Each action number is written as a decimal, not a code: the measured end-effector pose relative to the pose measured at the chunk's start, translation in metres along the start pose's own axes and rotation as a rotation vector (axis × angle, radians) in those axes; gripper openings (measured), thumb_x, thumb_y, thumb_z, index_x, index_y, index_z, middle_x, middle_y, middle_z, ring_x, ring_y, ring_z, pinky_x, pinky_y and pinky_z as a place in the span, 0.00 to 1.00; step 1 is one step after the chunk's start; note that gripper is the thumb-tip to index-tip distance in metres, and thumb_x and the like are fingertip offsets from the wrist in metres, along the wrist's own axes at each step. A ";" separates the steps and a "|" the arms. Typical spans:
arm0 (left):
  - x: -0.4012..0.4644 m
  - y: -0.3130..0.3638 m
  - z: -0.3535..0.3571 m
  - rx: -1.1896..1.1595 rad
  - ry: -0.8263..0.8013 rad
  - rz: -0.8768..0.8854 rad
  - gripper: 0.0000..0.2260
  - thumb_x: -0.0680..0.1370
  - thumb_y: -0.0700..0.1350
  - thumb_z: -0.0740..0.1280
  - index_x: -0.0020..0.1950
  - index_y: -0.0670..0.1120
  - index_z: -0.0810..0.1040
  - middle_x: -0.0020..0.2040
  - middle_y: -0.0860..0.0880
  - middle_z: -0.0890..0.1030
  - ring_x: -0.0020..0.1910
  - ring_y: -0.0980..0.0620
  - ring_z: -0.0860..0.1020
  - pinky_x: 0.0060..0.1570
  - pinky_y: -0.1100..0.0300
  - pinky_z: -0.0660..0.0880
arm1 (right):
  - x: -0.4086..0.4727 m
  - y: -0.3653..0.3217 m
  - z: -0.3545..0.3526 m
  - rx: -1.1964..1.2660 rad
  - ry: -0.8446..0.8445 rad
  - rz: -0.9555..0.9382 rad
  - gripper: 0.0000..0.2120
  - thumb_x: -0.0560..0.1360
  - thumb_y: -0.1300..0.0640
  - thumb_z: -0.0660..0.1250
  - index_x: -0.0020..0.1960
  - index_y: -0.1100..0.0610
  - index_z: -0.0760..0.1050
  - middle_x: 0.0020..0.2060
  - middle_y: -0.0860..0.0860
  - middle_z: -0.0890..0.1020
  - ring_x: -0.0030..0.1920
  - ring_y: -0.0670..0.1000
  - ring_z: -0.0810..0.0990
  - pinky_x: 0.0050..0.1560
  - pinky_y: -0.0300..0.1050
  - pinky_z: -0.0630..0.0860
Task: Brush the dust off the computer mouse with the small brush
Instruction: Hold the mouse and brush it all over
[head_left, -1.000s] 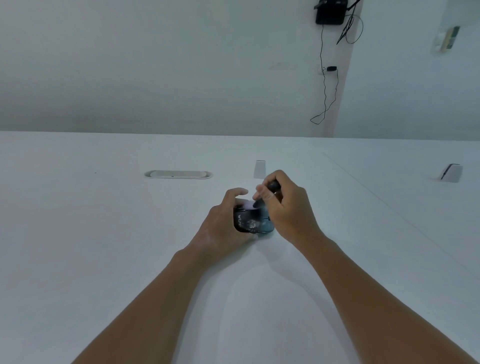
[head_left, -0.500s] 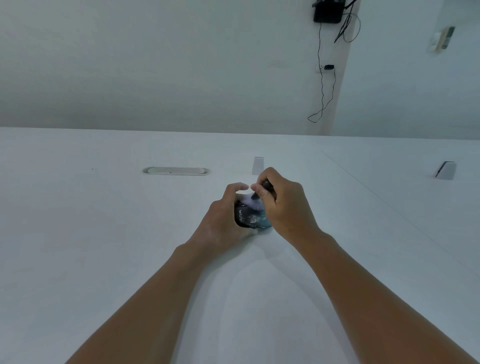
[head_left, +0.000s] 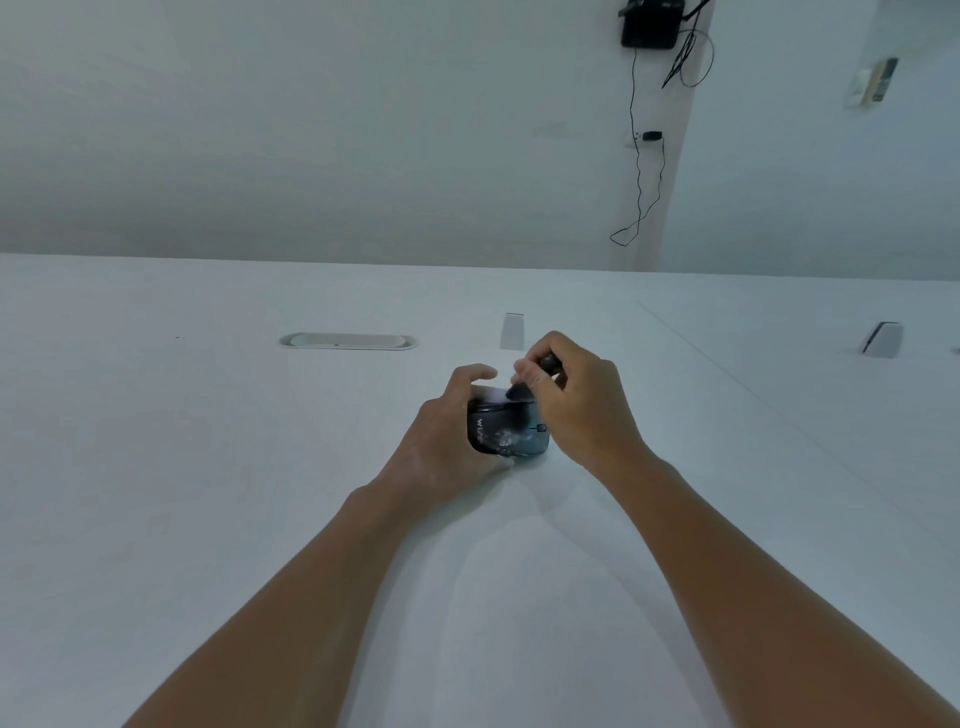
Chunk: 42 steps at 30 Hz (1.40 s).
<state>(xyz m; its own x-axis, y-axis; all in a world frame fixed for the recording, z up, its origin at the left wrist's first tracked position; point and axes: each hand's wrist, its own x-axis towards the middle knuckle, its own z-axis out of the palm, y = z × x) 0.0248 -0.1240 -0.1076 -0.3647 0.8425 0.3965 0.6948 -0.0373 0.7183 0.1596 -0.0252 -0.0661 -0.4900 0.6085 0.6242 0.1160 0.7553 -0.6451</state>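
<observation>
A dark computer mouse (head_left: 506, 434) with pale lettering and light dusty smudges rests on the white table (head_left: 208, 493), tipped onto its side. My left hand (head_left: 447, 439) grips it from the left, thumb curled over its far end. My right hand (head_left: 576, 405) pinches a small dark brush (head_left: 527, 387) by its stubby handle, and the bristles touch the mouse's upper face. Most of the brush handle is hidden inside my fingers.
An oval cable grommet (head_left: 348, 341) is set into the table behind and to the left. A small white wedge-shaped block (head_left: 512, 331) stands just beyond my hands, another block (head_left: 881, 339) stands far right. A table seam (head_left: 753, 387) runs diagonally on the right.
The brush tip has shifted slightly over the mouse's top between frames. My left hand has kept its grip and the mouse has stayed in place.
</observation>
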 end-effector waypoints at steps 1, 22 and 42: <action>0.000 0.000 0.001 -0.001 -0.003 0.012 0.39 0.66 0.43 0.82 0.72 0.54 0.66 0.59 0.60 0.81 0.56 0.62 0.81 0.54 0.75 0.73 | 0.002 0.001 -0.002 -0.008 0.037 0.017 0.06 0.81 0.59 0.68 0.45 0.58 0.76 0.33 0.46 0.85 0.36 0.43 0.84 0.38 0.35 0.75; -0.002 -0.004 0.001 0.006 0.006 0.029 0.33 0.66 0.48 0.83 0.66 0.56 0.71 0.59 0.61 0.83 0.55 0.70 0.79 0.51 0.79 0.70 | -0.001 0.027 -0.021 0.089 0.045 0.232 0.08 0.80 0.56 0.68 0.44 0.58 0.76 0.38 0.51 0.88 0.26 0.46 0.76 0.32 0.42 0.74; 0.000 -0.007 -0.004 0.059 -0.004 0.018 0.24 0.66 0.44 0.82 0.59 0.57 0.81 0.51 0.62 0.85 0.50 0.65 0.81 0.48 0.75 0.74 | -0.009 0.030 -0.013 0.158 0.015 0.155 0.09 0.79 0.58 0.69 0.40 0.55 0.75 0.35 0.49 0.87 0.31 0.51 0.83 0.33 0.42 0.75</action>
<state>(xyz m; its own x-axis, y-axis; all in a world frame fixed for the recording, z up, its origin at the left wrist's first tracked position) 0.0169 -0.1259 -0.1103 -0.3488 0.8444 0.4067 0.7369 -0.0210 0.6757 0.1783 -0.0051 -0.0850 -0.4634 0.7189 0.5181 0.0517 0.6056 -0.7941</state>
